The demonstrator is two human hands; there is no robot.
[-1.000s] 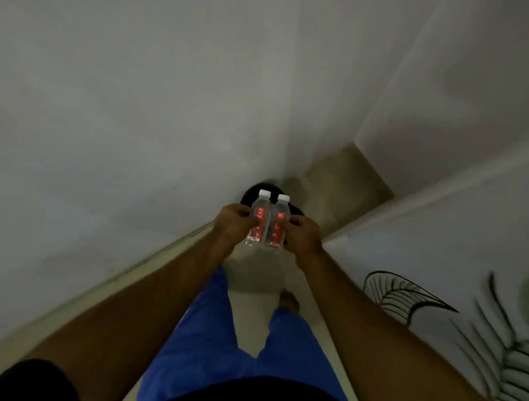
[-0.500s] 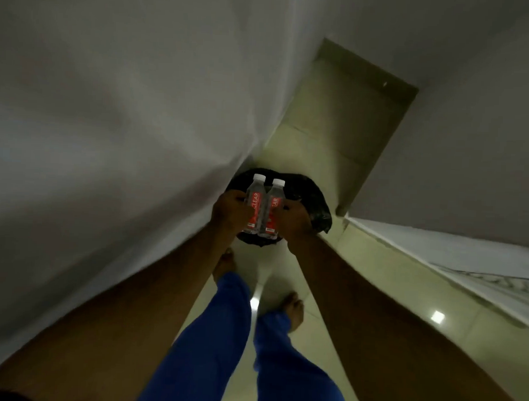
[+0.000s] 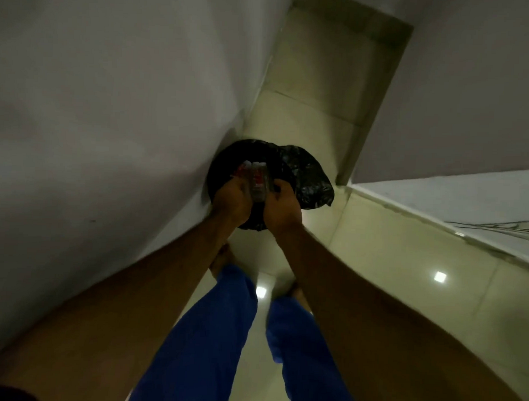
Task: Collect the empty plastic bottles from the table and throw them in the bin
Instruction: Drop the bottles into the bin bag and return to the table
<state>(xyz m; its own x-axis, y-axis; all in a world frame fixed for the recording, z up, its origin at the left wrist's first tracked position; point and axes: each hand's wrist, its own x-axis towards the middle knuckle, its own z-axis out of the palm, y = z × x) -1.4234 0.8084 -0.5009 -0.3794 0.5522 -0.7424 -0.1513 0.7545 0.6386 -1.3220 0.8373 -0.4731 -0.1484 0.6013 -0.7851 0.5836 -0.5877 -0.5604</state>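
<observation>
Both hands have dropped lower and tipped the bottles forward over the bin! Left hand [image 3: 232, 199] keeps its grip closed on one blurred bottle [image 3: 242, 169]; right hand [image 3: 282, 208] clamps the other bottle [image 3: 258, 182], side by side, two in all. One black-lined bin [image 3: 306, 177] sits beneath on the pale tiled floor [image 3: 314, 118], against the left wall [image 3: 110, 105] in a narrow corridor.

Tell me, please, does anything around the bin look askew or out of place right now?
Only the black liner: it bunches and spills loosely over the right side of the bin instead of sitting evenly. Both bottles are blurred, so I cannot judge their condition. No spill shows on the floor.
</observation>
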